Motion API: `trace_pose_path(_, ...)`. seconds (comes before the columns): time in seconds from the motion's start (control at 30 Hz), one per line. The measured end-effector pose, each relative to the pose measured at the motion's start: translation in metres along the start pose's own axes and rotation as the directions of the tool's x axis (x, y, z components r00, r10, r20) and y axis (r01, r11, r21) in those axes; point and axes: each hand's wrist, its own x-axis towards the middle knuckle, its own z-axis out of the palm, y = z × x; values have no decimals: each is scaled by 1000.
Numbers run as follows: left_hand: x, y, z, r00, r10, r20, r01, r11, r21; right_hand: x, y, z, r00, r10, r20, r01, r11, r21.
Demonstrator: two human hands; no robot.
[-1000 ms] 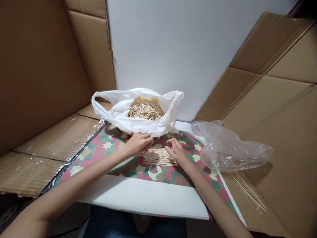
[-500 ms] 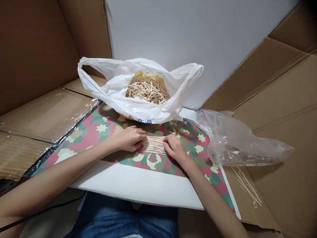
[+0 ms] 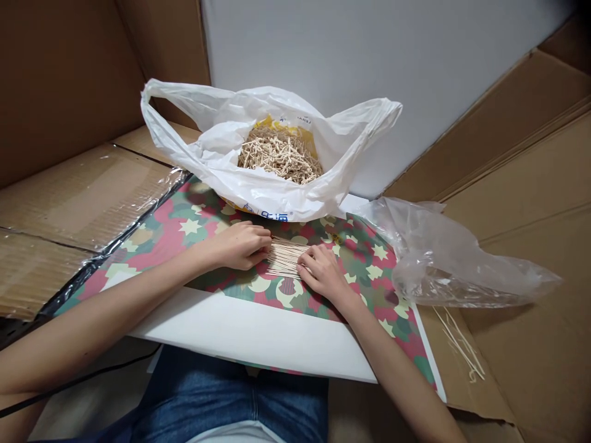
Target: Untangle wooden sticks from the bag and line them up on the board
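A flat bundle of thin pale wooden sticks (image 3: 285, 258) lies on a board covered in red, green and cream star-patterned paper (image 3: 184, 237). My left hand (image 3: 242, 245) rests at the bundle's left end with fingers curled onto the sticks. At the bundle's right end my right hand (image 3: 321, 271) presses on it with bent fingers. Just behind the hands stands a white plastic bag (image 3: 221, 147), open at the top and full of short tan stick pieces (image 3: 279, 160).
A crumpled clear plastic bag (image 3: 455, 264) lies to the right of the board. Several loose thin sticks (image 3: 459, 344) lie on the cardboard at the right. Cardboard sheets (image 3: 69, 209) flank both sides, a white panel (image 3: 346, 55) stands behind, and a white sheet (image 3: 258, 332) covers the board's near edge.
The view has tilted down and nearer, so my lap in jeans shows. Both hands have closed in a little on the ends of the stick bundle.
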Motion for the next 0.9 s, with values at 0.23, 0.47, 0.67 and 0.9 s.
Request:
trace_pose_path(0.23,1,1,-2,1000,-7,7,8,990,-143,2,-5,7,1000,-5,18,7,993,-118)
trace_pose_path(0.47,-6,-1,-38,994,-91,-53,39,784,-619,2,-4,10,1000,7,13,-5,992,-127)
trace_pose_path(0.67,-16,-23,-56,869,-375,-324,-257,218,-941,1,-3,8,1000,31,-1,-31,998,-53)
trace_pose_path(0.9,-3,-12,-26,908,-408,-95,-85,45,-995,0,-13,-7,958,284,37,-229,679,697)
